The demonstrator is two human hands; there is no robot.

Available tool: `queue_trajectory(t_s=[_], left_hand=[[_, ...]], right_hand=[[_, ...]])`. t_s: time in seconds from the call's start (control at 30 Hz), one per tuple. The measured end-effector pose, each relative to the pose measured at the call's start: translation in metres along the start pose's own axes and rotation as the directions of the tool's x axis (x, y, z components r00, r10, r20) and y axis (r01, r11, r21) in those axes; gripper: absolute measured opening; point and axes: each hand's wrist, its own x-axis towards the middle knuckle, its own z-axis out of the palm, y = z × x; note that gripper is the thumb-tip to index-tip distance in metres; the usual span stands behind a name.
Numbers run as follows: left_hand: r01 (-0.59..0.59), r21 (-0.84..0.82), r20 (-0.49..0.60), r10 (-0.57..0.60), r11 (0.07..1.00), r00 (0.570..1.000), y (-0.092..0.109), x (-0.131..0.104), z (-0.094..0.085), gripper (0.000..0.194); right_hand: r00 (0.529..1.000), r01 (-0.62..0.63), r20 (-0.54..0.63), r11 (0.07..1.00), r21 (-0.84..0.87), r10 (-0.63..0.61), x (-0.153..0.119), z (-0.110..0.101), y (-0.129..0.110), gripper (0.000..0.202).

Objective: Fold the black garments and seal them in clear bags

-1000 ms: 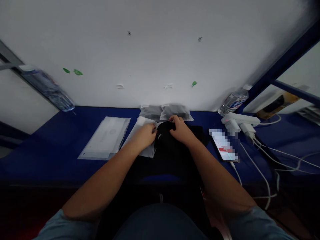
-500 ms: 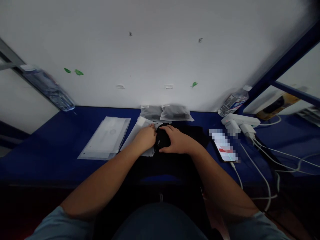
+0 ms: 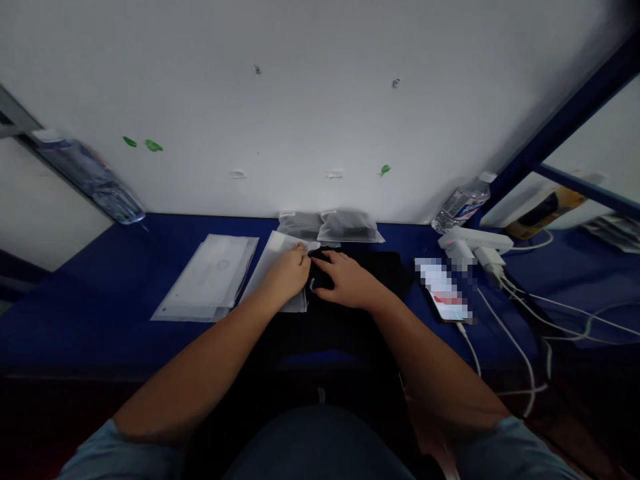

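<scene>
A small black cloth item (image 3: pixel 320 275) with white lettering lies at the middle of the blue desk. My right hand (image 3: pixel 346 279) rests on it, thumb and fingers spread apart. My left hand (image 3: pixel 293 272) is closed at the left edge of the black item, over a translucent plastic bag (image 3: pixel 270 257); its fingertips pinch something too small to make out. More black fabric (image 3: pixel 385 267) is spread under and to the right of my right hand.
Flat clear bags (image 3: pixel 205 277) lie to the left, and two filled zip bags (image 3: pixel 350 227) sit by the wall. On the right are a phone (image 3: pixel 445 290), a power strip (image 3: pixel 477 239), white cables and a bottle (image 3: pixel 461 205). Another bottle (image 3: pixel 93 179) leans at the left.
My right hand has pressed lower and flatter onto the black item. Both hands stay close together. The whole view has shifted slightly.
</scene>
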Motion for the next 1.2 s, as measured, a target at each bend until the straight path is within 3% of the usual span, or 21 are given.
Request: queue_trajectory(t_s=[0.2,0.3,0.37,0.47,0.53,0.57,0.63,0.67,0.73,0.8,1.0,1.2], left_hand=[[-0.111,0.172,0.045,0.104,0.979,0.994,-0.001,0.000,0.006,0.046],[-0.243,0.279,0.089,0.227,0.929,0.970,-0.005,0.001,0.011,0.046],[-0.280,0.292,0.109,0.260,0.915,0.960,-0.009,0.003,0.011,0.046],[-0.242,0.254,0.113,0.220,0.936,0.969,-0.010,0.005,0.005,0.041],[-0.182,0.217,0.127,0.157,0.959,0.979,-0.006,0.008,-0.002,0.038],[-0.144,0.208,0.138,0.117,0.968,0.984,-0.003,0.010,-0.006,0.036],[-0.083,0.229,0.170,0.044,0.970,0.984,0.006,0.016,-0.013,0.035],[-0.068,0.268,0.181,0.020,0.961,0.983,0.010,0.019,-0.016,0.035],[-0.072,0.359,0.187,0.004,0.930,0.982,0.019,0.027,-0.018,0.035],[-0.090,0.418,0.191,0.010,0.904,0.981,0.025,0.033,-0.018,0.034],[-0.039,0.396,0.127,-0.012,0.917,0.992,0.026,0.032,-0.012,0.029],[-0.026,0.447,0.106,-0.024,0.894,0.994,0.027,0.021,-0.012,0.033]], right_hand=[[0.993,-0.055,-0.113,0.994,-0.096,0.044,0.003,0.006,-0.018,0.052],[0.990,0.014,-0.134,0.989,-0.145,-0.033,0.003,0.011,-0.026,0.053],[0.989,0.094,-0.104,0.994,-0.063,-0.101,0.002,0.010,-0.022,0.054],[0.982,0.155,-0.141,0.969,0.191,-0.130,0.004,0.003,-0.004,0.029],[0.948,-0.019,-0.299,0.955,0.297,0.112,0.007,-0.001,0.010,0.026],[0.898,-0.168,-0.342,0.935,0.313,0.276,0.010,-0.003,0.016,0.026],[0.800,-0.438,-0.287,0.840,0.320,0.527,0.014,-0.004,0.025,0.028],[0.781,-0.518,-0.204,0.795,0.317,0.590,0.015,-0.004,0.028,0.034],[0.792,-0.568,-0.020,0.749,0.342,0.610,0.018,-0.003,0.031,0.045],[0.815,-0.552,0.069,0.736,0.393,0.575,0.019,-0.002,0.032,0.046],[0.863,-0.453,0.051,0.726,0.517,0.503,0.022,0.000,0.037,0.028],[0.915,-0.314,0.003,0.708,0.633,0.403,0.023,0.004,0.038,0.038]])
